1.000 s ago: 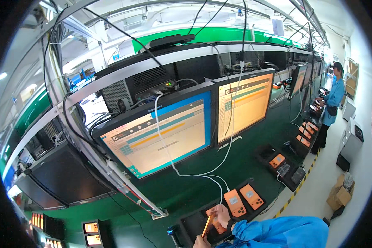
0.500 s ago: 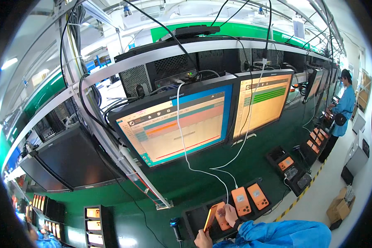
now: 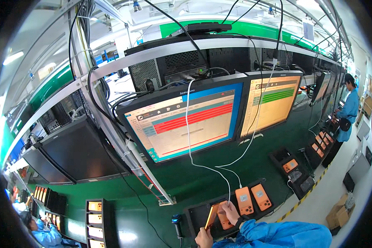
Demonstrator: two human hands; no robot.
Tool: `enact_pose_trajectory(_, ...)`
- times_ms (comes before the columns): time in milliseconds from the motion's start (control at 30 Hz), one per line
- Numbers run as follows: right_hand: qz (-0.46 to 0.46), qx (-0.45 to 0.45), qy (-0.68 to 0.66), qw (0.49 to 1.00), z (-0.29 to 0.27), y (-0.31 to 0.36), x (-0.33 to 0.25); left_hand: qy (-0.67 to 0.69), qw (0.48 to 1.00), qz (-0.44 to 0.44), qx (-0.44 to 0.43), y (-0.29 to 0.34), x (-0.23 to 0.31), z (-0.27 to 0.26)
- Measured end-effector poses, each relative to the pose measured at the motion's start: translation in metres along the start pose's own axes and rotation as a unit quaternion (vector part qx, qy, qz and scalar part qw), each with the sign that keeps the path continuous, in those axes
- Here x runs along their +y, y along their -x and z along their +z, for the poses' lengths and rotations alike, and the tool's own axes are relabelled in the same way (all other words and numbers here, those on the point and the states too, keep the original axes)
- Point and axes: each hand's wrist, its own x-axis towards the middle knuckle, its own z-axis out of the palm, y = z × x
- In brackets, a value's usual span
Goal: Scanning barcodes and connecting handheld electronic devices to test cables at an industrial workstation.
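Observation:
My left hand [image 3: 203, 238] is closed around the lower end of an orange phone [image 3: 211, 216], tilted up on its edge above a black tray [image 3: 192, 215]. Just right of it, my right hand [image 3: 231, 213] is closed at the end of a white cable [image 3: 225, 177]; the plug is hidden by the fingers. Under that hand another orange phone [image 3: 226, 223] lies in the tray, partly covered. Two more orange phones, one [image 3: 244, 201] with a white cable at its top and one [image 3: 261, 197] at the right, lie back up in the tray.
Two lit monitors [image 3: 186, 124] [image 3: 270, 103] stand behind the tray, with cables hanging before them. A black handheld scanner [image 3: 176, 225] is left of the tray. More phone trays [image 3: 291, 171] line the green bench [image 3: 153, 206]. A person in blue [image 3: 349, 107] stands far right.
The view has shifted slightly, moving the scene rightward. Rows on the left monitor have turned from pale pink to strong red. Both hands keep nearly the same hold and place.

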Motion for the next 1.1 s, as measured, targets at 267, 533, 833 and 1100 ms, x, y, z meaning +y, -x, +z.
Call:
enact_pose_trajectory(267, 0.017, -0.048, -0.007, 0.999, 0.008, -0.005, 0.000, -0.001, 1.000, 0.008, 0.009, -0.001, -0.001, 0.001)
enact_pose_trajectory(533, 0.052, -0.018, 0.008, 0.998, 0.011, 0.001, -0.007, 0.004, 0.998, -0.042, -0.043, -0.001, 0.004, -0.002)
enact_pose_trajectory(833, -0.080, 0.008, 0.218, 0.973, 0.020, -0.044, 0.005, 0.059, 0.988, 0.063, 0.126, -0.058, -0.004, -0.053)
enact_pose_trajectory(1100, -0.060, -0.022, 0.368, 0.927, 0.035, -0.069, 0.003, 0.027, 0.981, -0.159, 0.107, -0.081, -0.135, -0.010)
